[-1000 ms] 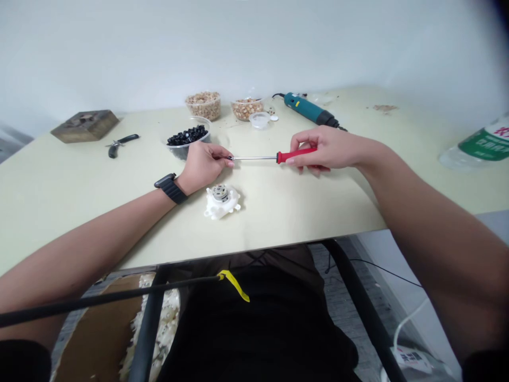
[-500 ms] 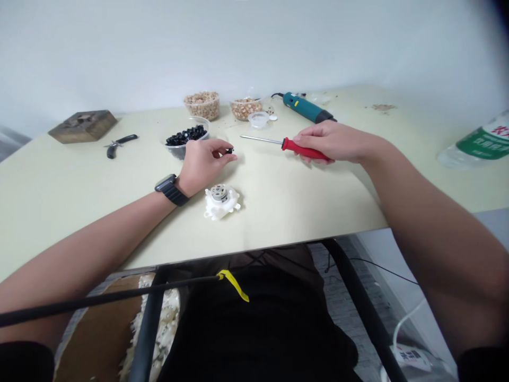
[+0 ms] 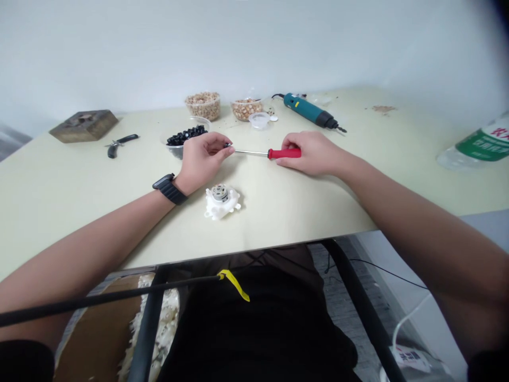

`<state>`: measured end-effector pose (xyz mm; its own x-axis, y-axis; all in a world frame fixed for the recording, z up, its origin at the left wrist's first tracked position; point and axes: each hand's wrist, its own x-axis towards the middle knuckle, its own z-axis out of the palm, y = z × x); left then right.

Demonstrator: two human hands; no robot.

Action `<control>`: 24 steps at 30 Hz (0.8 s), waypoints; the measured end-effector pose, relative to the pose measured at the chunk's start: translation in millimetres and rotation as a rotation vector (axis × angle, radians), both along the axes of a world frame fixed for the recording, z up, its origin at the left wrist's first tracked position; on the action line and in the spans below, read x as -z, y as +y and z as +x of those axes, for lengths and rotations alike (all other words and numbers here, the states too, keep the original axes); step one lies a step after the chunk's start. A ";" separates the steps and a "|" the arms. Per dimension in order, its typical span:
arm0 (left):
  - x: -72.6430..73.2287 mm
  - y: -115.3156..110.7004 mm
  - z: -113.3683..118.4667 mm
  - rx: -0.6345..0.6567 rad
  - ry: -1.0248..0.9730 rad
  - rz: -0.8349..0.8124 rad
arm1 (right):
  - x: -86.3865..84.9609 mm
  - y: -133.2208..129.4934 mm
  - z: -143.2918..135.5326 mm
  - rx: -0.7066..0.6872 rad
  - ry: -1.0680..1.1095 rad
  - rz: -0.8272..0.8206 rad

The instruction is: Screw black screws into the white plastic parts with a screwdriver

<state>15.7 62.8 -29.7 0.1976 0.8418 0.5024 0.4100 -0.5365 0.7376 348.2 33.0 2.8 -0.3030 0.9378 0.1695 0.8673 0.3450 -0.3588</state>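
My left hand (image 3: 204, 162) pinches a small black part (image 3: 227, 145) between thumb and fingertips, mostly covered by them. In my right hand (image 3: 312, 154) is a screwdriver with a red handle (image 3: 285, 153). Its steel shaft (image 3: 251, 153) points left and its tip meets the left fingertips at the black part. Below the left hand a white plastic housing (image 3: 222, 208) with a round metal motor (image 3: 219, 192) on top rests on the table. Behind the left hand stands a clear bowl of small black parts (image 3: 185, 135), partly covered by the hand.
Along the back are two tubs of small tan pieces (image 3: 202, 106) (image 3: 246, 109), a small clear cup (image 3: 260, 121) and a teal power tool (image 3: 308, 110). Cutting pliers (image 3: 119, 144) and a wooden block (image 3: 84, 126) lie left. A bottle (image 3: 477, 140) lies right. A cardboard box (image 3: 99, 329) is below the table.
My right hand has moved left with the screwdriver, bringing its tip to the small black part. My left hand has barely shifted. The white housing stays put.
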 end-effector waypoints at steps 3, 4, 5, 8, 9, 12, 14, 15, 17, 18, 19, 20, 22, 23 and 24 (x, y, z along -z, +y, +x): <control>-0.7 -1.6 2.9 0.067 -0.074 -0.033 | 9.5 4.0 -1.1 -0.053 -0.019 0.052; -1.2 -2.5 4.4 0.086 -0.097 -0.043 | 10.0 3.3 -2.0 -0.070 -0.005 0.088; -2.0 -3.6 6.4 0.095 -0.112 -0.048 | 9.2 1.4 -3.9 -0.087 0.019 0.132; -6.6 -8.5 13.5 0.083 -0.083 -0.021 | 2.2 -10.6 -16.8 -0.128 0.143 0.234; -8.8 -10.7 16.1 0.079 -0.057 -0.002 | -0.2 -15.8 -23.2 -0.146 0.202 0.237; -15.2 -18.8 22.6 0.097 -0.019 0.041 | -2.6 -29.2 -43.1 -0.224 0.417 0.194; -18.4 -24.0 25.3 0.134 -0.030 0.055 | -0.1 -34.0 -53.3 -0.261 0.533 0.133; -19.7 -26.1 26.0 0.155 -0.036 0.063 | 1.9 -34.9 -57.0 -0.271 0.578 0.100; -21.9 -28.8 26.6 0.186 -0.035 0.089 | 6.1 -34.7 -61.8 -0.277 0.653 0.031; -22.9 -29.5 26.6 0.194 -0.027 0.103 | 7.9 -33.8 -63.2 -0.276 0.687 -0.004; -23.9 -29.9 26.6 0.196 -0.014 0.115 | 9.2 -32.8 -64.1 -0.275 0.718 -0.041; -25.0 -30.1 26.6 0.195 0.002 0.122 | 10.1 -31.8 -64.8 -0.274 0.745 -0.076; -26.9 -30.7 27.3 0.188 0.049 0.115 | 10.7 -30.3 -65.5 -0.278 0.785 -0.122; -27.5 -31.1 28.0 0.182 0.075 0.107 | 10.5 -29.9 -65.7 -0.285 0.798 -0.130; -27.8 -31.5 28.8 0.181 0.096 0.100 | 10.2 -29.7 -65.9 -0.292 0.805 -0.133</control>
